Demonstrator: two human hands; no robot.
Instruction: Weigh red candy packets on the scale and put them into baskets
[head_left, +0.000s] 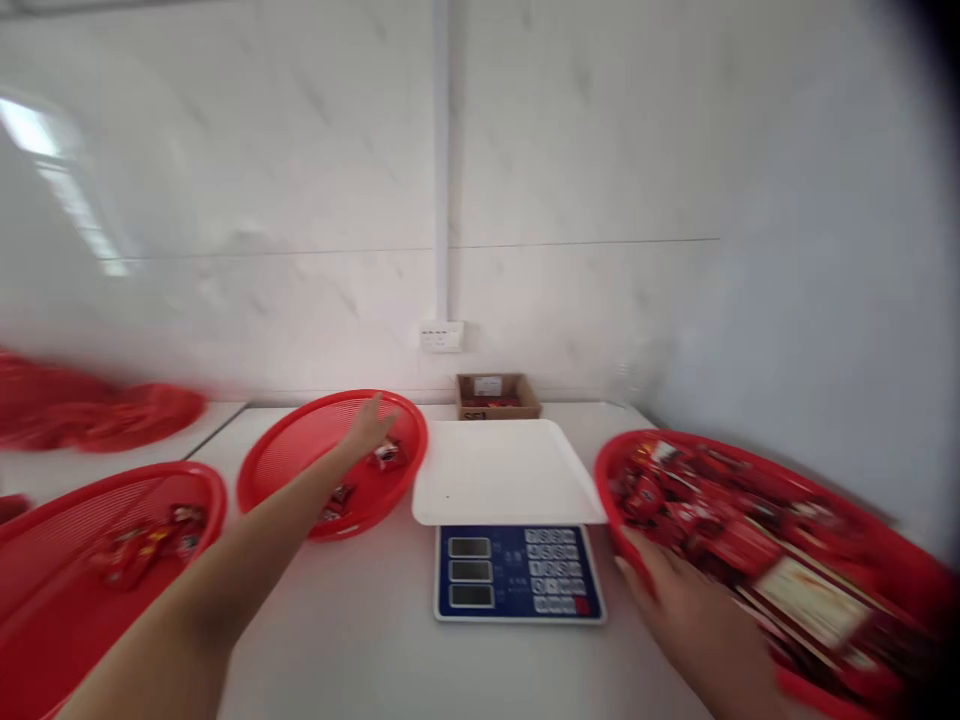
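My left hand (pixel 369 428) reaches over a round red plastic basket (pixel 289 455), its fingers apart and holding nothing. A few small red-wrapped packets (pixel 388 453) lie in this basket, close below the hand. My right hand (pixel 694 605) is at the near left edge of a large red basket (pixel 611 465), with its fingers about the rim; it is blurred. That basket is heaped with red-wrapped packets (pixel 675 500) and a flat box with a pale label (pixel 814 600). Between my hands stands a digital scale (pixel 510 575) with a bare white tray (pixel 506 470).
At the lower left is another red basket (pixel 45 610) with several red packets (pixel 146 545). A small cardboard box (pixel 497 397) stands behind the scale, against the wall. Red plastic material (pixel 97 405) lies at the far left. A socket strip (pixel 442 336) is on the wall.
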